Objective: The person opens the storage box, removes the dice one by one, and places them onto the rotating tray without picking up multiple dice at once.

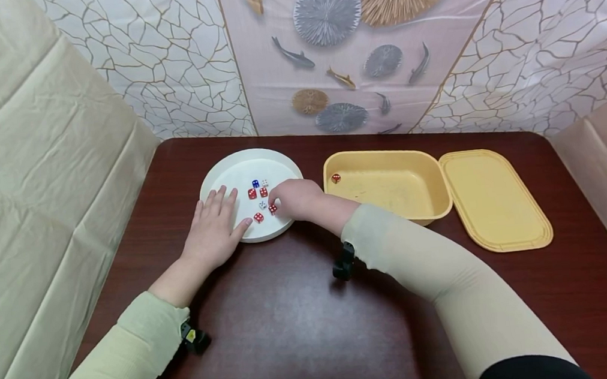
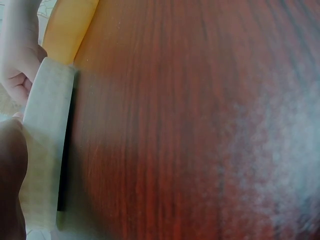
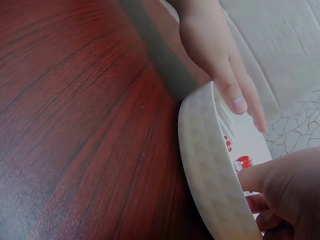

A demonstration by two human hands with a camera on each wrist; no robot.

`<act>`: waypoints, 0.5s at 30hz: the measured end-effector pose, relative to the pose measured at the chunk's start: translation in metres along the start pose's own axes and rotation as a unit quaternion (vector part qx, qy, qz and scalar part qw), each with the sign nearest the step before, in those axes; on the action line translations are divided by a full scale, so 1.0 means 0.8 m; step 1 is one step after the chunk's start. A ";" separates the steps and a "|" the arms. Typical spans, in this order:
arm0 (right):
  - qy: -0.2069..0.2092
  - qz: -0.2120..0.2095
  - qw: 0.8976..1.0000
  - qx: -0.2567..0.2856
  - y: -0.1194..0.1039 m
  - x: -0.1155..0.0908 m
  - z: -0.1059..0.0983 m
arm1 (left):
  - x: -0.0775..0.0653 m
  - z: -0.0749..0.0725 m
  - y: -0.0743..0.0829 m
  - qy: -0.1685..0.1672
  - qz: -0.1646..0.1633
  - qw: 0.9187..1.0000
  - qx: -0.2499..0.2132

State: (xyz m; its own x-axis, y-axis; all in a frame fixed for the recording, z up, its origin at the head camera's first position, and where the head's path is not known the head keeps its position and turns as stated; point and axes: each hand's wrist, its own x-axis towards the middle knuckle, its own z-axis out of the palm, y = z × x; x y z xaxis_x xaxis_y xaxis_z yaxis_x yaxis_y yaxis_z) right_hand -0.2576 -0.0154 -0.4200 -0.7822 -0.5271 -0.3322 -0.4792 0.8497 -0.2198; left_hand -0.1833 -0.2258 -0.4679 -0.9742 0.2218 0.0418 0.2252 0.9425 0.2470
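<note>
A round white tray holds several dice, among them a blue die, a white die and a red die. With curled fingers, my right hand pinches another red die low inside the tray; the fingertips partly cover it. My left hand rests flat across the tray's near-left rim, fingers straight and spread, its thumb close to a red die. In the right wrist view the thumb of the left hand lies over the tray wall.
Right of the tray stands a yellow plastic box with one red die in its left end. Its yellow lid lies beside it on the dark wooden table. Patterned cloth hangs behind the table.
</note>
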 end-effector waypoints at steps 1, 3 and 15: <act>0.000 0.000 1.000 0.008 0.001 -0.001 -0.001 | 0.000 0.000 0.000 -0.001 -0.001 1.000 0.001; 0.004 -0.001 1.000 0.027 0.004 -0.002 -0.003 | 0.000 0.000 0.000 -0.002 -0.001 1.000 0.000; 0.059 -0.017 0.972 0.228 0.042 -0.013 -0.016 | 0.000 0.000 0.001 -0.012 -0.008 1.000 0.001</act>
State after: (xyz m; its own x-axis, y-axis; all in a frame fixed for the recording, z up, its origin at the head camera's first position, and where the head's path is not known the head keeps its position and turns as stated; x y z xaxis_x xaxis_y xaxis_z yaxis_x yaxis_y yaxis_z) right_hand -0.2708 0.0183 -0.4119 -0.8217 -0.5271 -0.2167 -0.3003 0.7236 -0.6214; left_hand -0.1831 -0.2247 -0.4675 -0.9769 0.2133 0.0150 0.2104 0.9464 0.2450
